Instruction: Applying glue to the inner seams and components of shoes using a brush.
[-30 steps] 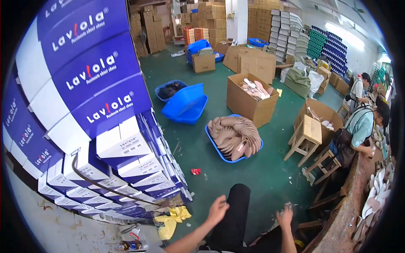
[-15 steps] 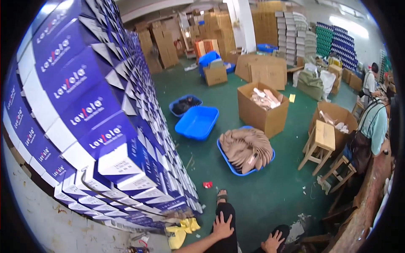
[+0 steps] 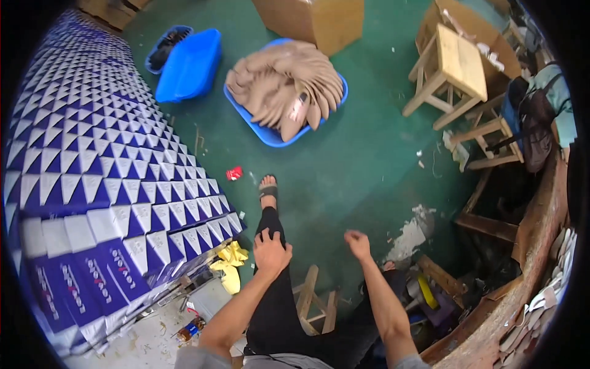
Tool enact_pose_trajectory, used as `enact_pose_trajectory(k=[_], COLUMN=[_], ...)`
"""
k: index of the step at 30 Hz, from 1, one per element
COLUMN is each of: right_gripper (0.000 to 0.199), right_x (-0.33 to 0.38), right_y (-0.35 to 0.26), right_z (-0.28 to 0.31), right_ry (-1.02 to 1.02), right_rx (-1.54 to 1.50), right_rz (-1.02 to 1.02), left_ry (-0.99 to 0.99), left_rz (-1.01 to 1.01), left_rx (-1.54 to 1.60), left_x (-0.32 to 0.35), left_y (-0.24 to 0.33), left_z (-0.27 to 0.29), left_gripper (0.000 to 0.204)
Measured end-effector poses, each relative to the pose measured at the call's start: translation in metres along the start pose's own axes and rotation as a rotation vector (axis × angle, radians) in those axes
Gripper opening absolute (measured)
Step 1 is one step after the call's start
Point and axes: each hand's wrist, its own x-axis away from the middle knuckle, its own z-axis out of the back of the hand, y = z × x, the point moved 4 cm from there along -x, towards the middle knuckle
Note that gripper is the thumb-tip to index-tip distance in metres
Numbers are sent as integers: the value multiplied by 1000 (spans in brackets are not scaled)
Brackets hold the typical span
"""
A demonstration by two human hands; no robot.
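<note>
My left hand (image 3: 271, 251) lies on the knee of my black trousers (image 3: 272, 307), palm down with its fingers spread; nothing is in it. Over the green floor, to the right of that leg, I hold my right hand (image 3: 357, 244) raised with the fingers curled in, slightly blurred. No object shows in the right hand. Ahead of both hands stands a blue basin (image 3: 268, 136) heaped with brown insole-shaped pieces (image 3: 283, 83) arranged in a ring. A pinkish piece (image 3: 298, 107) lies on top of them.
Stacked blue-and-white boxes (image 3: 123, 184) fill the left side. A second blue basin (image 3: 190, 64) and a cardboard box (image 3: 329, 24) stand ahead. At right are a wooden stool (image 3: 455, 61), a seated person's sleeve (image 3: 556, 92) and a wooden bench edge (image 3: 522, 295). Yellow cloth (image 3: 230, 264) lies near the boxes.
The view has tilted down toward my legs. My right hand has lifted off the right knee and curled its fingers. My left hand stays on the left knee.
</note>
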Motion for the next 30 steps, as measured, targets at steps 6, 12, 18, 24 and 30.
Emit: enact_pose_trajectory(k=[6,12,18,24,30], right_gripper=[51,123,129,135,110], right_x=[-168,-380,-436,-442,-316], right_y=[-50,-181,-230,-188,-152], right_z=[-115,-128,-177,-166,-200], right_ry=[-14,-26,-39,-145,-189], right_rx=[-638,-1013,-1462,-1129,-1299], right_rz=[-561,-436,-498,-443,-543], left_ry=[-157,-238,-251,-263,-237], left_rz=[88,54,83,40,-6], left_rx=[-86,-107,-106,-102,-200], left_x=[-19,-70,-102,-91,-57], left_y=[-45,-54,-76,-56,-46], left_z=[37,63,88,74,52], left_gripper=[36,35,36,34,30])
